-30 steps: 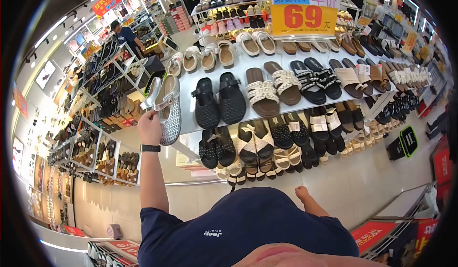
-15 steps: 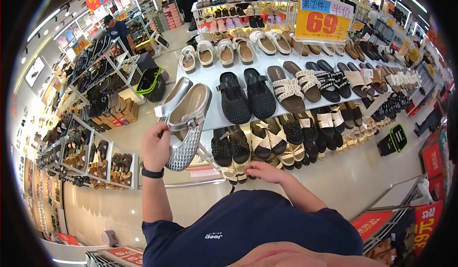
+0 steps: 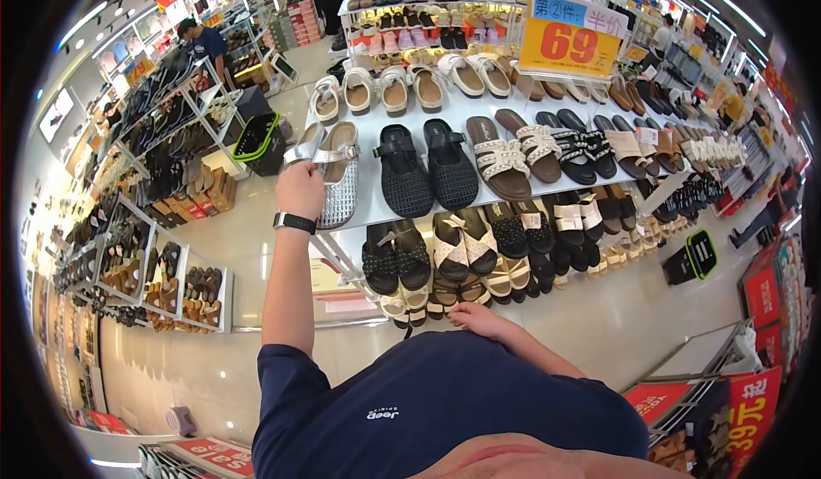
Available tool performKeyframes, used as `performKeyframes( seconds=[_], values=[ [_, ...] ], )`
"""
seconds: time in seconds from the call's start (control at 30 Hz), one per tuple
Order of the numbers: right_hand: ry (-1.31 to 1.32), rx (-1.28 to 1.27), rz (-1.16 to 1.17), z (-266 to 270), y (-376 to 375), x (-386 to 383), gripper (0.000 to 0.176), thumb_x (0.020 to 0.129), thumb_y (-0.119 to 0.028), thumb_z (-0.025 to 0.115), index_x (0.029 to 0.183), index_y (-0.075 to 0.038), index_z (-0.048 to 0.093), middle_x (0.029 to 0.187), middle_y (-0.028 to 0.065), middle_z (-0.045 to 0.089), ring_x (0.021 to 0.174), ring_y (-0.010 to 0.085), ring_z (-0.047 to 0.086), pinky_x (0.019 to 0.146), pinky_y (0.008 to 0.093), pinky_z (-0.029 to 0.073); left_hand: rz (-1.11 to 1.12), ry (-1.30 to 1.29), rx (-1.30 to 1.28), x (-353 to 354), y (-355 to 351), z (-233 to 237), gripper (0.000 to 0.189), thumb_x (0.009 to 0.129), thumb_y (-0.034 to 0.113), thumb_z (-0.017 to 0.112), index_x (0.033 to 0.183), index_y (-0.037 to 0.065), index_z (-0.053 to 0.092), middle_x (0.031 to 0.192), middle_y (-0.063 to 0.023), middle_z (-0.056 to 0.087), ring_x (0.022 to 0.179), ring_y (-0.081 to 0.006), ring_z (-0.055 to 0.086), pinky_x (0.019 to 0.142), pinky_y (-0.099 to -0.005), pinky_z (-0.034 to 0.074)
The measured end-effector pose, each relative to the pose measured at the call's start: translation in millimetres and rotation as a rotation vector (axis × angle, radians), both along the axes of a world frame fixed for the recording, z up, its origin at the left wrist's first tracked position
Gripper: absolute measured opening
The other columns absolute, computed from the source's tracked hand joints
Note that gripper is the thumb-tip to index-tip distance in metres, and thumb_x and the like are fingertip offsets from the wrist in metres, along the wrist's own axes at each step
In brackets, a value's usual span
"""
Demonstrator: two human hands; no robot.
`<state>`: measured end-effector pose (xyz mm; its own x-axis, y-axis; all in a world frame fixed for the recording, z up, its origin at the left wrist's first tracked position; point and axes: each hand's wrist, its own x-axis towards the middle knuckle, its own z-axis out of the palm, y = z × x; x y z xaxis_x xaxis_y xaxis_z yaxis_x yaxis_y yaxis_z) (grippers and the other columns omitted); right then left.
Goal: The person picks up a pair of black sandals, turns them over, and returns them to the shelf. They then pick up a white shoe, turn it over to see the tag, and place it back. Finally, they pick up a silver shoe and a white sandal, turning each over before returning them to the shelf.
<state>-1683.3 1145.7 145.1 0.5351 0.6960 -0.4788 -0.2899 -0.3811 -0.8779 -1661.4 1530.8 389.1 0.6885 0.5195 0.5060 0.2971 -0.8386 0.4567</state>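
A pair of silver woven clogs point(image 3: 339, 190) is at the left end of the white display table point(image 3: 376, 120), toes toward me. My left hand point(image 3: 300, 190), wearing a black watch, is closed on the pair at its left side; the outer shoe is partly hidden behind the hand. Just right of the pair stand black woven clogs point(image 3: 402, 171). My right hand point(image 3: 479, 318) hangs low in front of my body with its fingers curled, close to the lower shelf of sandals; whether anything small is in it cannot be made out.
White-strapped sandals point(image 3: 505, 161) and more shoes line the table. A yellow price sign point(image 3: 569, 43) stands above them. Black-green baskets point(image 3: 261, 141) point(image 3: 689, 258) are on the floor at left and right. A person point(image 3: 205, 47) in dark clothing is at the back left.
My left hand has moved forward and up with the silver clogs, which were held in the air and are now at the table's left end. My right hand stays low.
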Motion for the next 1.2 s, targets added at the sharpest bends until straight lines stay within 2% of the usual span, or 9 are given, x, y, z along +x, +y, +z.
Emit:
performKeyframes(
  seconds=[0.27, 0.43, 0.63, 0.67, 0.73, 0.77, 0.83, 0.93, 1.2],
  values=[
    [0.036, -0.024, -0.158, -22, -25, 13, 0.026, 0.090, -0.025, 0.058, 0.100, -0.002, 0.062, 0.091, 0.0049, 0.064, 0.083, 0.0132, 0.059, 0.073, 0.0272, 0.047, -0.004, 0.089, 0.172, 13, -14, -19, 0.022, 0.080, 0.018, 0.057, 0.086, 0.003, 0.072, 0.089, -0.0198, 0.068, 0.088, -0.0361, 0.063, 0.081, -0.0444, 0.049],
    [-0.011, -0.026, -0.150, -21, -25, 15, 0.025, 0.089, -0.024, 0.058, 0.099, -0.001, 0.063, 0.090, 0.0061, 0.065, 0.084, 0.0144, 0.060, 0.074, 0.0282, 0.048, -0.100, -0.118, 0.322, -2, -30, -19, 0.019, 0.078, 0.022, 0.067, 0.083, 0.004, 0.070, 0.101, -0.0164, 0.063, 0.095, -0.0357, 0.057, 0.083, -0.0442, 0.045],
    [-0.149, -0.063, -0.034, -55, -26, 29, 0.033, 0.089, -0.028, 0.058, 0.106, 0.000, 0.064, 0.095, 0.0094, 0.068, 0.086, 0.0182, 0.064, 0.074, 0.0329, 0.051, -0.191, -0.074, 0.249, -14, -52, -3, 0.015, 0.077, 0.021, 0.069, 0.076, 0.006, 0.067, 0.085, -0.0118, 0.062, 0.087, -0.0334, 0.057, 0.078, -0.0448, 0.043],
    [-0.109, -0.065, -0.021, -51, -26, 28, 0.029, 0.091, -0.030, 0.055, 0.106, -0.007, 0.066, 0.096, 0.0038, 0.066, 0.090, 0.0142, 0.062, 0.071, 0.0285, 0.049, -0.189, -0.061, 0.268, -14, -52, -4, 0.015, 0.077, 0.021, 0.068, 0.075, 0.007, 0.066, 0.081, -0.0107, 0.062, 0.087, -0.0325, 0.058, 0.078, -0.0446, 0.042],
    [-0.279, 0.026, 0.081, -87, -31, 38, 0.024, 0.092, -0.025, 0.054, 0.106, -0.009, 0.064, 0.101, 0.0047, 0.064, 0.094, 0.0156, 0.063, 0.070, 0.0304, 0.051, -0.166, -0.044, 0.246, -13, -51, -12, 0.015, 0.078, 0.023, 0.067, 0.079, 0.008, 0.065, 0.086, -0.0089, 0.062, 0.091, -0.0313, 0.057, 0.084, -0.0484, 0.039],
    [-0.120, 0.017, 0.000, -77, -31, 36, 0.024, 0.092, -0.027, 0.054, 0.105, -0.009, 0.063, 0.098, 0.0035, 0.065, 0.091, 0.0140, 0.063, 0.070, 0.0292, 0.051, -0.131, 0.007, 0.232, -15, -55, -11, 0.016, 0.078, 0.024, 0.067, 0.081, 0.008, 0.064, 0.088, -0.0088, 0.061, 0.094, -0.0313, 0.056, 0.090, -0.0515, 0.037],
    [-0.151, -0.011, 0.045, -65, -32, 38, 0.026, 0.094, -0.031, 0.055, 0.104, -0.008, 0.062, 0.093, 0.0029, 0.065, 0.086, 0.0103, 0.060, 0.069, 0.0257, 0.050, -0.099, 0.021, 0.213, -16, -58, -10, 0.018, 0.077, 0.026, 0.068, 0.082, 0.009, 0.064, 0.090, -0.0100, 0.061, 0.098, -0.0316, 0.055, 0.097, -0.0548, 0.033],
    [0.034, -0.038, 0.005, -71, -33, 40, 0.031, 0.096, -0.032, 0.054, 0.111, -0.006, 0.059, 0.104, 0.0073, 0.064, 0.095, 0.0136, 0.062, 0.075, 0.0239, 0.049, -0.081, 0.046, 0.222, -19, -64, -5, 0.019, 0.078, 0.026, 0.068, 0.084, 0.009, 0.064, 0.092, -0.0113, 0.060, 0.100, -0.0319, 0.054, 0.103, -0.0568, 0.029],
    [0.006, -0.128, 0.052, -54, -31, 38, 0.034, 0.097, -0.033, 0.051, 0.116, -0.006, 0.057, 0.112, 0.0058, 0.064, 0.103, 0.0147, 0.060, 0.083, 0.0284, 0.048, -0.115, 0.042, 0.227, -17, -62, -8, 0.020, 0.075, 0.020, 0.068, 0.089, 0.008, 0.059, 0.092, -0.0095, 0.060, 0.101, -0.0308, 0.054, 0.103, -0.0604, 0.027]
  ],
)
